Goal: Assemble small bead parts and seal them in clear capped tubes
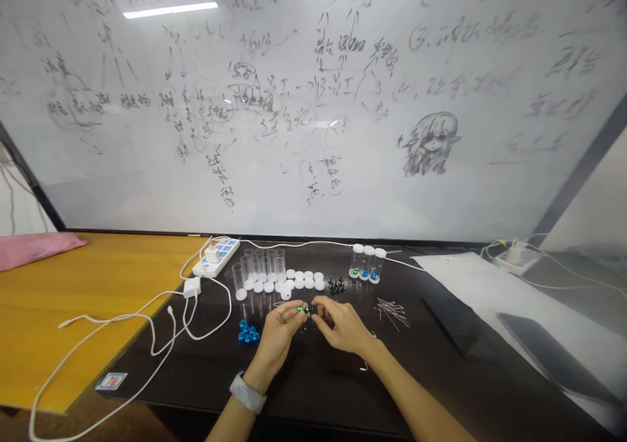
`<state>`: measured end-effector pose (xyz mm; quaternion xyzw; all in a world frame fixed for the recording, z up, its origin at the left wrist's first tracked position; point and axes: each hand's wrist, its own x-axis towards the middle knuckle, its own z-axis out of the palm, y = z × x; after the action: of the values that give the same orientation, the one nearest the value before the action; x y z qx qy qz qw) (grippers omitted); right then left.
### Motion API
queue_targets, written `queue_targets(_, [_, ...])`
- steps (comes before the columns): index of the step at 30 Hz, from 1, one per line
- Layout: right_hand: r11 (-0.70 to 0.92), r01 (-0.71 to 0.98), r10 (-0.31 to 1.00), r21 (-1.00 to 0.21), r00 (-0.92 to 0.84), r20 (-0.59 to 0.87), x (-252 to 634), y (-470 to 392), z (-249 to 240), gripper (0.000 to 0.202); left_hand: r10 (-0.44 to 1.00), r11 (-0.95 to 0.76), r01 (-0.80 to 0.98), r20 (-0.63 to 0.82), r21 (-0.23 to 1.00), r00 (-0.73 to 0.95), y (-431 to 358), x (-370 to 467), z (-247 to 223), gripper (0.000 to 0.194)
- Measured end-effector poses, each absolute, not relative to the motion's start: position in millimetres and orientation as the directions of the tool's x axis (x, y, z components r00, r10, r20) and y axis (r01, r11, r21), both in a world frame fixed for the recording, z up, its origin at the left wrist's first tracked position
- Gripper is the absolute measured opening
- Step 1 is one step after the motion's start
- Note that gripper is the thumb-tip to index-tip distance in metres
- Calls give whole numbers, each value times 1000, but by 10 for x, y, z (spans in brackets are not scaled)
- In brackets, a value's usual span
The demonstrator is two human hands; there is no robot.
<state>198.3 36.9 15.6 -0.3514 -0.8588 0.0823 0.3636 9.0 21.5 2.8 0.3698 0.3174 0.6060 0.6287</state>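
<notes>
Green and shiny, a small part (302, 309) is held just above the tabletop (206, 357), near its middle, between the person's two hands. Left hand (278, 330): grip closed, thumb and fingertips pinching the green part. Right hand (343, 324): grip closed on a dark piece (313, 309) at the green part's right end; the fingers cover much of it, so its shape and fit cannot be confirmed. A pale band (247, 394) is worn on the left wrist.

Blue parts (248, 333) lie clustered to the left of the left hand. Toward the far edge, left of centre, clear tubes (259, 266) stand upright in a close group, with white caps (306, 279) laid out just beside them. Black pieces (336, 286) are gathered to the right of the caps. Nearer the far edge, three capped tubes (365, 263) stand side by side, one with green contents, two with blue. Thin sticks (393, 313) lie in a loose, crossed pile right of the right hand. A white power strip (221, 256) sits at the far left corner; a label (112, 381) marks the near left corner.
</notes>
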Motion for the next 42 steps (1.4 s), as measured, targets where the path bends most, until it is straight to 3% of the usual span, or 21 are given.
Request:
queue_targets(3, [733, 548, 671, -404, -483, 562, 1981, 375, 141, 17, 997, -7, -534, 48, 846, 64, 220, 86, 23, 38])
queue_targets(7, [718, 554, 687, -421, -468, 556, 1980, 373, 138, 28, 996, -8, -531, 51, 847, 66, 223, 85, 17, 38])
queue_targets(10, [734, 549, 669, -399, -489, 560, 1977, 364, 153, 16, 997, -9, -532, 52, 847, 65, 222, 85, 14, 38])
queue_targets(15, [720, 556, 686, -415, -484, 542, 1965, 356, 171, 25, 996, -14, -525, 57, 851, 66, 220, 84, 18, 38])
queue_targets(18, [729, 554, 675, -402, -484, 557, 1960, 359, 166, 16, 996, -12, -521, 55, 853, 67, 219, 88, 24, 39])
queue_targets(23, [719, 557, 686, -416, -477, 549, 1966, 365, 150, 26, 997, -14, -517, 49, 856, 54, 217, 93, 29, 40])
queue_targets(26, [741, 544, 662, -394, -495, 562, 1965, 367, 147, 18, 997, -16, -514, 51, 858, 54, 218, 92, 21, 40])
queue_targets(31, [724, 552, 680, -414, -473, 560, 1961, 367, 137, 25, 997, -16, -519, 54, 854, 58, 226, 87, 2, 39])
queue_targets(34, [742, 549, 658, -385, -484, 577, 1960, 365, 135, 17, 997, -17, -522, 53, 853, 55, 222, 89, 10, 39])
queue_targets(42, [746, 543, 655, -386, -490, 575, 1963, 361, 144, 19, 997, -20, -514, 56, 857, 54, 215, 95, 25, 40])
